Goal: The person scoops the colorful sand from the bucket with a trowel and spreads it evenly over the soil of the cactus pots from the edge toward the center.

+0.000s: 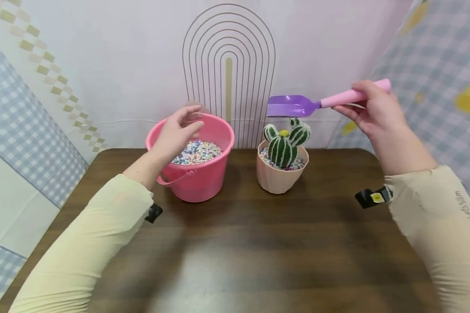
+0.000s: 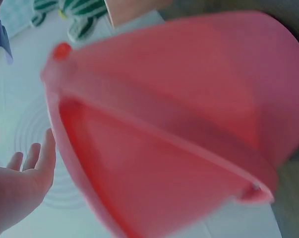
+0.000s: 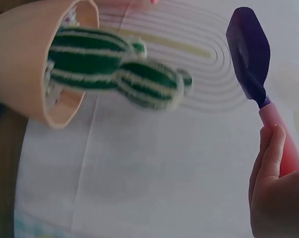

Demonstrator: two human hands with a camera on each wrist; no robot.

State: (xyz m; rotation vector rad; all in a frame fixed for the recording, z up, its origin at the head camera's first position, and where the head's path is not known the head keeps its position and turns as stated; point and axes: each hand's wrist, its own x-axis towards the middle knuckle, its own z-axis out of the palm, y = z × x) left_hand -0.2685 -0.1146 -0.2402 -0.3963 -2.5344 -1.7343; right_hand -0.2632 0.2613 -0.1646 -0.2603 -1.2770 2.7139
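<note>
My right hand [image 1: 380, 108] grips the pink handle of a purple toy shovel [image 1: 291, 106], held level above a knitted cactus [image 1: 283, 150]. The blade carries no visible stones. The cactus stands upright in a peach faceted pot [image 1: 277, 179], ringed by small pastel pebbles [image 1: 267, 157]. To the left, my left hand [image 1: 180, 132] hovers over the rim of a pink bucket [image 1: 199, 184], fingers loosely bent and holding nothing. More pastel pebbles [image 1: 199, 152] lie in the bucket. In the right wrist view the shovel [image 3: 248, 49] points away from the hand, beside the cactus [image 3: 89, 57].
Bucket and pot stand near the back edge of a dark wooden table [image 1: 235, 252]. The bucket's handle [image 1: 176, 179] hangs down at its front left. A pale cloth with printed arches [image 1: 229, 30] hangs behind, and checked cloth [image 1: 454, 43] flanks the right.
</note>
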